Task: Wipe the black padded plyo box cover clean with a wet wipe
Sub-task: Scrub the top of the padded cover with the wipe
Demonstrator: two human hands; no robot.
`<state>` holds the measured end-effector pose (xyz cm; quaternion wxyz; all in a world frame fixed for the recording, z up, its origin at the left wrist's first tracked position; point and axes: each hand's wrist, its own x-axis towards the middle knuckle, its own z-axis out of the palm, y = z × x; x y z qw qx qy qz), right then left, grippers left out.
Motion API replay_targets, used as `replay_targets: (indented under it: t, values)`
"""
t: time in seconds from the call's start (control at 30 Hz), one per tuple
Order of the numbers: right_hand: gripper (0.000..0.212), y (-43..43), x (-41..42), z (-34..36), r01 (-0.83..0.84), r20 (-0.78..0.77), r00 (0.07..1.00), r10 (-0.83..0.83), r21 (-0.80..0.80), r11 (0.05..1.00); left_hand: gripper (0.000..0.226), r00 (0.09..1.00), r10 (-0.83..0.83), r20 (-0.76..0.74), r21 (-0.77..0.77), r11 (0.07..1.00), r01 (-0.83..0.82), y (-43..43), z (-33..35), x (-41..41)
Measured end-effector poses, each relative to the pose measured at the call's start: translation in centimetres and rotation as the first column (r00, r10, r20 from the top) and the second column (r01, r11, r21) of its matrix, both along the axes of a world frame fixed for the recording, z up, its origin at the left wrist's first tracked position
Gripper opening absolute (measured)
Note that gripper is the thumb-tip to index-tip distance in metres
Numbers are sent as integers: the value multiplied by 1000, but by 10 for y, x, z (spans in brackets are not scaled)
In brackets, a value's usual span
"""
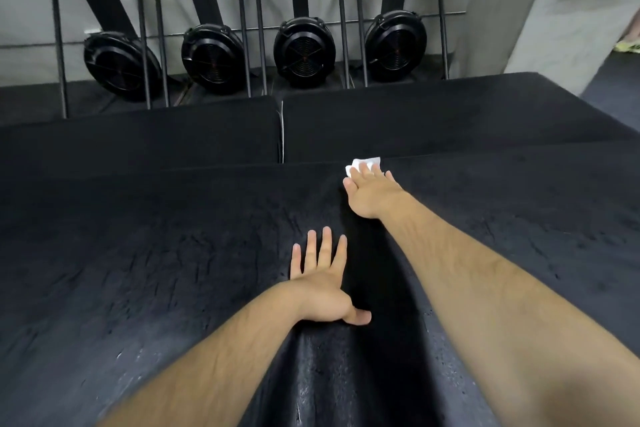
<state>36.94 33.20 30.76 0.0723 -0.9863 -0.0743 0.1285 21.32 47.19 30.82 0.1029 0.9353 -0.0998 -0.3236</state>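
The cover [156,270] is reached across by both arms, the right stretched furthest. The left hand [322,284] is laid flat on it, fingers spread, nothing grasped. The right hand [372,192] is held flat, its fingers pressed on the wipe [363,162] at the cover's far edge

The left hand [322,284] lies flat on the cover [138,270]. The right hand [372,192] is ahead of it and slightly to its right, at the cover's far edge, with its fingers on the wipe [363,163]. A fold in the cover runs back between the forearms. Beyond the right hand two pads sit side by side, one ahead-left [138,135] and one ahead-right [450,118]. Behind the pads four rowers [304,52] stand in a row against the wall [20,10]. A curtain [571,10] hangs far right of the right hand.
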Motion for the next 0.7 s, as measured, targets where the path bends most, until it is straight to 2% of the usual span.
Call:
replay_targets:
  t: [0.47,0.7]
  values:
    - [58,-14,-165,-18,-24,88,996,19,54,998,132,993,68,96,-26,997,-66,0,3,-8]
    - [56,-24,-134,-12,-29,53,998,26,52,998,129,994,49,100,-39,998,-45,-1,3,-8]
